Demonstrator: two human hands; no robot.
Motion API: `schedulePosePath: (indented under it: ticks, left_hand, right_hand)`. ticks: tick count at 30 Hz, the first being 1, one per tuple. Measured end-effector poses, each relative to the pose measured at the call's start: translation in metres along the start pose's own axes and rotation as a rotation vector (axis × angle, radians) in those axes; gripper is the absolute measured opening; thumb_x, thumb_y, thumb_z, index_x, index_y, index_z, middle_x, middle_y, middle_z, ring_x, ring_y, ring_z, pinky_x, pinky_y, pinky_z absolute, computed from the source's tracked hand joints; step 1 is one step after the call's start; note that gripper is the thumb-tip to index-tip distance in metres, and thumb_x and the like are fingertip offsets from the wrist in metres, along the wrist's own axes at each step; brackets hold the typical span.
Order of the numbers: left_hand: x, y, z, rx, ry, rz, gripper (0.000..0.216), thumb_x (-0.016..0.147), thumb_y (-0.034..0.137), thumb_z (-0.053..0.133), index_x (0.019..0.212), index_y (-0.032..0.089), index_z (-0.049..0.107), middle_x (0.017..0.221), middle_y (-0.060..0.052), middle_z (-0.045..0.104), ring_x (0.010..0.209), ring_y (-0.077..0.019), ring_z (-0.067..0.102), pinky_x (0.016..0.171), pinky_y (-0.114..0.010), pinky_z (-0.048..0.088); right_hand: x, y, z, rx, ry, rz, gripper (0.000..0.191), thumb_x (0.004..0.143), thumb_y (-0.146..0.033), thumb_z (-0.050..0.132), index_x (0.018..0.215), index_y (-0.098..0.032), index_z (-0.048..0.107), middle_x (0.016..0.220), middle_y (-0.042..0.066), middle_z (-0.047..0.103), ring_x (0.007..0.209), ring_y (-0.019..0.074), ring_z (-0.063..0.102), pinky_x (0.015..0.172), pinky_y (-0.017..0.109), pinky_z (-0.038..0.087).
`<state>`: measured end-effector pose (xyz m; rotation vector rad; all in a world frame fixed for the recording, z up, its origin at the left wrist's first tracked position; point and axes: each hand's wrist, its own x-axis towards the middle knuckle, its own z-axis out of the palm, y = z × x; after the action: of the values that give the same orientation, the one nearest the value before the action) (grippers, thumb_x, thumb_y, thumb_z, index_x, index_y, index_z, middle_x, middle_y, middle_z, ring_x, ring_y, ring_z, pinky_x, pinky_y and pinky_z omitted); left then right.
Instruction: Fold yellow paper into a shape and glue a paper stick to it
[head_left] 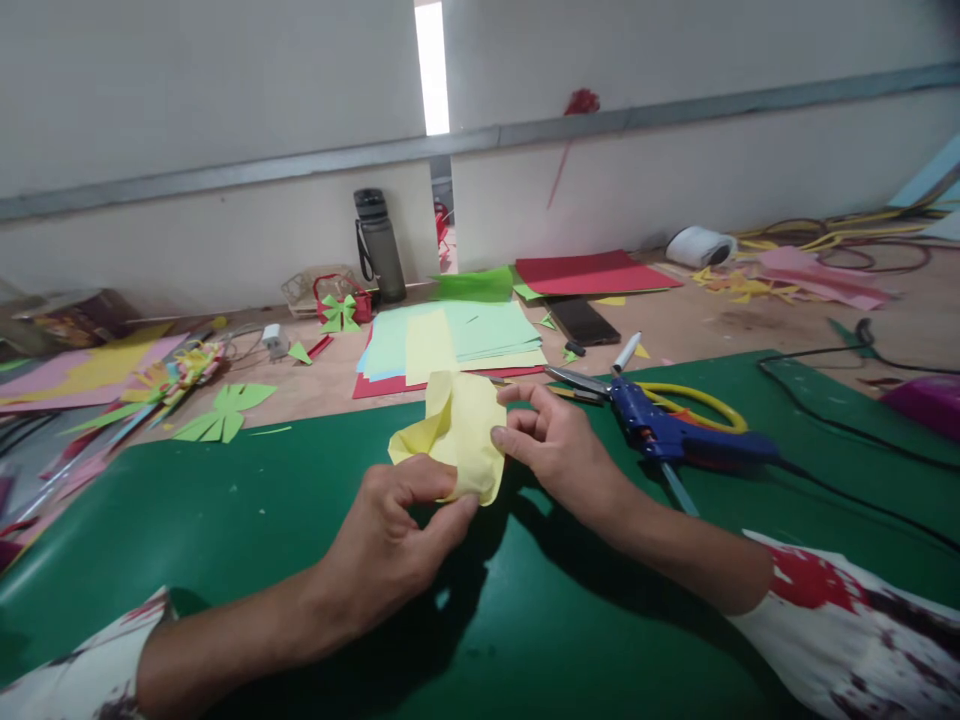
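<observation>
Between my two hands, above the green mat point(247, 530), is a piece of yellow paper point(472, 420) bent into a rounded, cupped form with folded flaps at its left. My left hand point(397, 540) pinches its lower edge between thumb and fingers. At the right edge, my right hand point(555, 440) grips the paper with thumb and bent fingers. Close to my right hand lie a blue hot glue gun point(660, 430) with a clear glue stick and scissors with yellow handles point(705, 400).
Behind the mat lie stacked coloured paper sheets point(487, 335), a phone point(581, 320) and red paper point(600, 272). A grey bottle point(380, 245) stands by the wall. Green cut-paper leaves point(225, 410) lie at the left. A black cable point(840, 425) crosses the right side.
</observation>
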<state>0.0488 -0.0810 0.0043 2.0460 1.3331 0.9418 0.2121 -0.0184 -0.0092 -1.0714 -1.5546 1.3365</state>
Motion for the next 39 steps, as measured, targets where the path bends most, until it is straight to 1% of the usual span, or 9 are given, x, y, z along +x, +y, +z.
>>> schedulePosePath:
  ticks: [3, 8, 12, 15, 21, 24, 28, 33, 39]
  left_hand:
    - [-0.001, -0.001, 0.0, -0.01, 0.007, -0.007, 0.034, 0.082, 0.019, 0.049, 0.049, 0.015, 0.042, 0.051, 0.004, 0.034, 0.051, -0.0082, 0.031, 0.052, -0.021, 0.029]
    - [-0.003, -0.003, 0.0, -0.055, -0.045, 0.023, 0.026, 0.084, 0.016, 0.049, 0.058, 0.013, 0.054, 0.057, 0.003, 0.043, 0.056, -0.0087, 0.037, 0.055, -0.021, 0.031]
    - [-0.002, -0.006, 0.001, -0.053, -0.041, 0.072, 0.026, 0.083, 0.014, 0.051, 0.058, 0.013, 0.055, 0.054, 0.003, 0.042, 0.053, -0.0079, 0.036, 0.05, -0.02, 0.03]
    - [0.0, -0.009, 0.002, -0.06, -0.024, 0.076, 0.023, 0.083, 0.014, 0.051, 0.062, 0.012, 0.06, 0.055, 0.002, 0.048, 0.053, -0.0082, 0.039, 0.049, -0.019, 0.033]
    - [0.009, -0.008, 0.003, -0.127, -0.006, 0.09, 0.02, 0.084, 0.016, 0.051, 0.07, 0.011, 0.065, 0.057, 0.001, 0.052, 0.052, -0.0077, 0.042, 0.049, -0.016, 0.035]
    - [0.015, -0.007, 0.002, -0.127, -0.006, 0.11, 0.017, 0.083, 0.015, 0.052, 0.072, 0.011, 0.065, 0.058, 0.001, 0.054, 0.052, -0.0071, 0.043, 0.05, -0.015, 0.036]
    - [0.02, -0.01, 0.004, -0.044, 0.024, 0.145, 0.015, 0.082, 0.012, 0.052, 0.074, 0.011, 0.064, 0.057, 0.002, 0.054, 0.05, -0.006, 0.041, 0.049, -0.015, 0.034]
    - [0.02, -0.014, 0.006, -0.035, 0.058, 0.197, 0.017, 0.084, 0.014, 0.05, 0.078, 0.012, 0.065, 0.063, 0.0, 0.061, 0.053, -0.0076, 0.049, 0.051, -0.016, 0.039]
    - [0.021, -0.015, 0.01, -0.082, 0.116, 0.236, 0.013, 0.083, 0.01, 0.052, 0.084, 0.013, 0.065, 0.062, 0.0, 0.062, 0.052, -0.0068, 0.05, 0.053, -0.015, 0.04]
  right_hand:
    - [0.001, 0.0, 0.0, 0.035, -0.004, 0.004, 0.027, 0.074, -0.022, 0.056, 0.098, -0.018, 0.043, 0.055, -0.01, 0.048, 0.051, 0.0094, 0.047, 0.05, 0.021, 0.034]
    - [0.002, 0.003, -0.001, 0.061, -0.004, 0.028, 0.027, 0.075, -0.023, 0.055, 0.099, -0.019, 0.044, 0.059, -0.007, 0.052, 0.052, 0.0098, 0.047, 0.05, 0.022, 0.034]
    - [-0.001, 0.003, -0.003, 0.011, -0.01, 0.001, 0.011, 0.074, -0.022, 0.056, 0.083, -0.019, 0.049, 0.056, -0.007, 0.05, 0.051, 0.009, 0.046, 0.049, 0.021, 0.034]
    - [-0.006, 0.001, -0.004, -0.022, -0.071, -0.076, 0.009, 0.076, -0.024, 0.057, 0.072, -0.018, 0.053, 0.062, -0.004, 0.052, 0.057, 0.0094, 0.048, 0.054, 0.022, 0.038]
    - [-0.014, 0.001, -0.006, 0.052, -0.203, -0.037, 0.018, 0.071, -0.031, 0.066, 0.08, -0.017, 0.057, 0.069, -0.002, 0.054, 0.06, 0.0099, 0.047, 0.055, 0.024, 0.037]
    - [-0.015, 0.0, -0.005, -0.018, -0.166, -0.001, 0.015, 0.067, -0.022, 0.067, 0.077, -0.018, 0.057, 0.066, -0.004, 0.052, 0.057, 0.0091, 0.044, 0.052, 0.023, 0.034]
    - [-0.016, -0.004, -0.005, -0.17, -0.055, -0.098, 0.008, 0.065, -0.013, 0.063, 0.07, -0.018, 0.06, 0.073, -0.003, 0.054, 0.063, 0.0093, 0.046, 0.057, 0.022, 0.037]
    - [-0.015, -0.001, -0.004, -0.065, -0.045, -0.02, 0.012, 0.065, -0.015, 0.062, 0.077, -0.018, 0.061, 0.074, -0.002, 0.056, 0.064, 0.0111, 0.05, 0.058, 0.024, 0.04]
    - [-0.012, 0.001, -0.001, -0.023, -0.026, -0.057, 0.004, 0.065, -0.016, 0.063, 0.066, -0.017, 0.06, 0.07, -0.004, 0.051, 0.06, 0.009, 0.046, 0.053, 0.022, 0.037]
